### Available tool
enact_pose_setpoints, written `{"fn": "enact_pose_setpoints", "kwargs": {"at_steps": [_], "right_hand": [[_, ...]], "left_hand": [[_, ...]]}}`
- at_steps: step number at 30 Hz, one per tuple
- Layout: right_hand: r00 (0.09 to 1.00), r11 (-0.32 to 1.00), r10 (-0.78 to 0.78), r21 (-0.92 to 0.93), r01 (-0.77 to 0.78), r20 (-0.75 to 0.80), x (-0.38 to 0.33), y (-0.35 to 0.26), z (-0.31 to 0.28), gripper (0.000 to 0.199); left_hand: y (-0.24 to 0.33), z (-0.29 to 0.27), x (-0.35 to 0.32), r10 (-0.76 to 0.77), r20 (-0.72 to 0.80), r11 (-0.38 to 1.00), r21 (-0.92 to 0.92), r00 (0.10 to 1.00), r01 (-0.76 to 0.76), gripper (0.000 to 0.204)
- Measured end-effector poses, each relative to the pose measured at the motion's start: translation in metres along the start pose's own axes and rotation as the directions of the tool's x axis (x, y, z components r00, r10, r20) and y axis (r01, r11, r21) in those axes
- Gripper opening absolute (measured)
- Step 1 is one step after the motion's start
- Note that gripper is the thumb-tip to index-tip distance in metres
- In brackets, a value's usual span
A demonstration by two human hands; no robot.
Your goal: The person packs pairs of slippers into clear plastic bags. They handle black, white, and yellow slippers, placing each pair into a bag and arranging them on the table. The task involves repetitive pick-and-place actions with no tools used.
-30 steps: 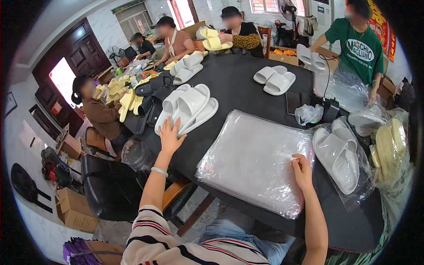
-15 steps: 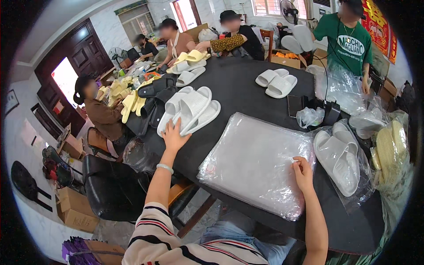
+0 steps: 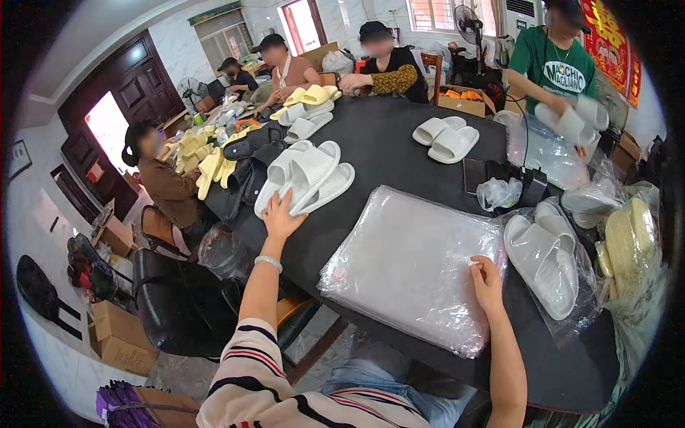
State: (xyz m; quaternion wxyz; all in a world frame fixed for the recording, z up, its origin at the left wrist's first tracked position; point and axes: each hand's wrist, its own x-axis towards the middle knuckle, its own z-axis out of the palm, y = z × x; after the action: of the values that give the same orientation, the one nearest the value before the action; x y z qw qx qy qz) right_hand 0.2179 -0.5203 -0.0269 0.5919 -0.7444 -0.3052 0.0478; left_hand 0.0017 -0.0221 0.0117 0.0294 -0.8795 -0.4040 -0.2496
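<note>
My left hand (image 3: 282,216) rests with spread fingers on the near ends of several white slippers (image 3: 307,173), heaped together on the black table. Its thumb lies apart from the fingers, against the slippers' edge. On the right, my right hand (image 3: 486,282) is closed in a pinch at the right side of a stack of clear plastic bags (image 3: 414,264). A small whitish bit of bag film shows at its fingertips. Just right of the stack lies a pair of white slippers (image 3: 544,260) inside a clear bag.
Black slippers (image 3: 246,171) and yellow slippers (image 3: 210,171) lie at the left. Another white pair (image 3: 447,137) is farther back. A phone (image 3: 474,175) and crumpled plastic (image 3: 499,192) sit beyond the stack. Co-workers stand or sit around the table (image 3: 371,143); a black chair (image 3: 178,299) is at my left.
The co-worker in green has brought the white slippers from raised at the left down to the right, over the plastic bags. My own hands have stayed almost in place.
</note>
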Motion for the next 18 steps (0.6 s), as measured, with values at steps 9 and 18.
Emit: {"fn": "enact_pose_setpoints", "kwargs": {"at_steps": [9,18], "right_hand": [[1.0,1.0,-0.024,-0.006,0.024,-0.001,0.0,-0.002,0.001,0.019],[0.999,0.994,-0.046,-0.098,0.044,-0.02,-0.001,0.0,0.001,0.021]], "left_hand": [[-0.003,0.007,0.01,-0.01,0.012,1.0,0.025,1.0,0.01,0.097],[0.064,-0.018,-0.016,0.434,-0.184,0.866,-0.186,0.882,-0.465,0.077]]}}
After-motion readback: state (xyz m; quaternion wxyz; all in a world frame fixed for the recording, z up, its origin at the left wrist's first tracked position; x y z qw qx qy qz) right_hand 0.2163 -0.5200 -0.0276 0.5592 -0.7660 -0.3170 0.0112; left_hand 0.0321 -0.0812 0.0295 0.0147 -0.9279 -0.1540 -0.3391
